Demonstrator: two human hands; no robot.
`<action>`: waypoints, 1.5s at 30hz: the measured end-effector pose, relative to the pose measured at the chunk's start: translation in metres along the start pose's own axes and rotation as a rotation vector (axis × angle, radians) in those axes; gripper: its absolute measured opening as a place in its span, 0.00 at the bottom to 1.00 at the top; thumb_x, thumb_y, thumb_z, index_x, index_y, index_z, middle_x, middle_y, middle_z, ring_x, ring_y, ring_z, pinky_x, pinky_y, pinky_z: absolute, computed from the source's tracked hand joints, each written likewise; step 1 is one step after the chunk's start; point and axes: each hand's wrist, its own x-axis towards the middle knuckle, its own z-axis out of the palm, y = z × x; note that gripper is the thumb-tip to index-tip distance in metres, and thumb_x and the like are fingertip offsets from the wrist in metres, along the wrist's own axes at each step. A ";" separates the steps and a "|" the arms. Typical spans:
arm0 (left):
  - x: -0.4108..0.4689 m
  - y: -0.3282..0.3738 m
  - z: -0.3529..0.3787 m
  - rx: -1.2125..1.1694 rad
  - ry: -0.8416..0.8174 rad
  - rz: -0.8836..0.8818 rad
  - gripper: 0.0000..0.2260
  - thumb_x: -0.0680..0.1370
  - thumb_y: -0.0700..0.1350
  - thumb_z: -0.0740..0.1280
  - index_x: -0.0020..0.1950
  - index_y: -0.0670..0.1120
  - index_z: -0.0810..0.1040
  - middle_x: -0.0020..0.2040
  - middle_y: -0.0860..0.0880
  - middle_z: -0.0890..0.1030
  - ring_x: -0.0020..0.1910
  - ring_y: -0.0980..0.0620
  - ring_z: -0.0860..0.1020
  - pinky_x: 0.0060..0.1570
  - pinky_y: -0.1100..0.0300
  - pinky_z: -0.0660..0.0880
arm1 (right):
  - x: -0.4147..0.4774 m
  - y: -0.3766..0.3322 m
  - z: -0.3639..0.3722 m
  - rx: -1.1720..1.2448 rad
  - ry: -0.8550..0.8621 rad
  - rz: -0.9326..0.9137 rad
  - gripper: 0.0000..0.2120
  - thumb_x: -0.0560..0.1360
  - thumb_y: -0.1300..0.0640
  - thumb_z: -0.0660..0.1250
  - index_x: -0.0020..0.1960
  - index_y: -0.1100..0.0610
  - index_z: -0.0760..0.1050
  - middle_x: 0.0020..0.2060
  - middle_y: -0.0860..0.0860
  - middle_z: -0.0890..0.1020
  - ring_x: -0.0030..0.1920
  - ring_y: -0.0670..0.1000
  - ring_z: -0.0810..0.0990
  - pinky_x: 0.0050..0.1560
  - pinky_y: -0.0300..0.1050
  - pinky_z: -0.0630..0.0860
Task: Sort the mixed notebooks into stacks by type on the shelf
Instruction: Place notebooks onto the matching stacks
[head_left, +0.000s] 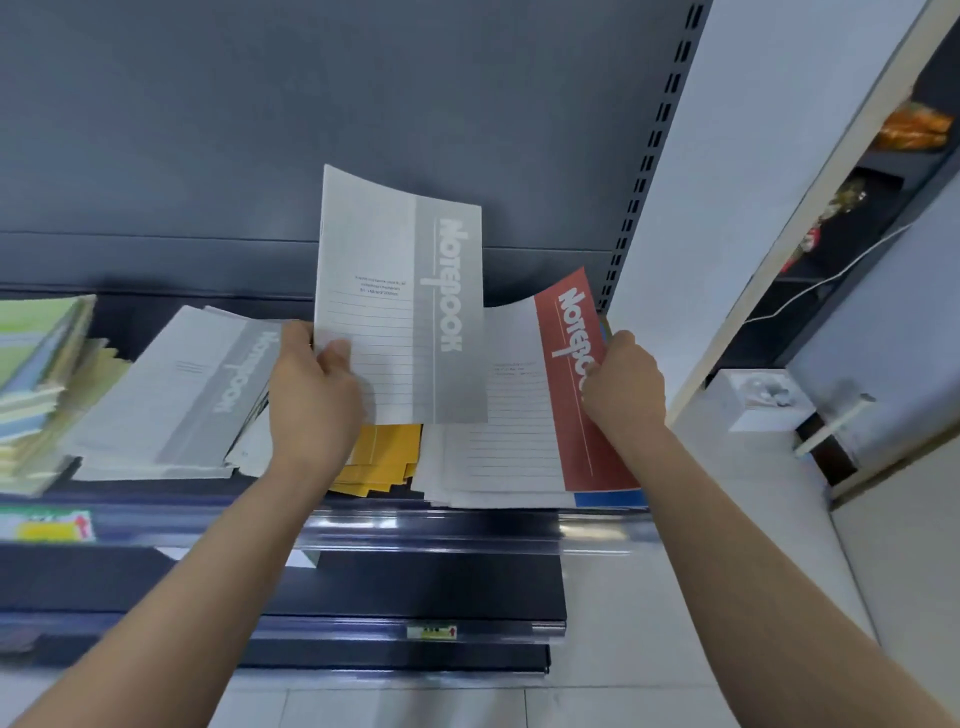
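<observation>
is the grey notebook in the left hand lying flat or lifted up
Lifted up: the left hand grips the grey notebook by its lower left edge, and it stands upright.

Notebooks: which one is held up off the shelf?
The grey-band notebook in the middle, gripped upright by the left hand. The red-band notebook, pinched by the right hand, lies on its pile; another grey one lies on the left stack.

Dark blue shelf (441, 530), mid-frame. On it, left to right in frame: pastel green stack (36, 364), grey-banded notebook stack (166, 395), yellow notebooks (384, 457), white stack (493, 467) topped by red-banded notebook (587, 441).
</observation>
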 end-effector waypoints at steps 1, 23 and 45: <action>-0.002 -0.001 0.000 0.002 0.004 0.002 0.03 0.82 0.39 0.55 0.53 0.42 0.67 0.38 0.55 0.72 0.32 0.58 0.69 0.26 0.70 0.66 | 0.001 0.002 0.002 -0.036 0.001 0.004 0.15 0.78 0.57 0.62 0.60 0.64 0.67 0.57 0.60 0.76 0.55 0.60 0.77 0.50 0.47 0.72; 0.007 -0.023 -0.069 0.023 0.088 0.003 0.02 0.81 0.38 0.56 0.51 0.43 0.66 0.39 0.53 0.72 0.39 0.52 0.70 0.37 0.64 0.64 | -0.045 -0.117 -0.017 -0.279 0.103 -0.716 0.14 0.80 0.57 0.58 0.64 0.59 0.70 0.60 0.55 0.74 0.60 0.55 0.69 0.59 0.46 0.64; 0.107 -0.102 -0.207 0.227 -0.189 -0.075 0.09 0.80 0.36 0.55 0.58 0.34 0.68 0.54 0.36 0.76 0.52 0.38 0.75 0.38 0.61 0.63 | -0.144 -0.289 0.047 -0.257 0.264 -0.686 0.12 0.78 0.57 0.60 0.60 0.60 0.72 0.55 0.56 0.75 0.56 0.57 0.71 0.55 0.48 0.66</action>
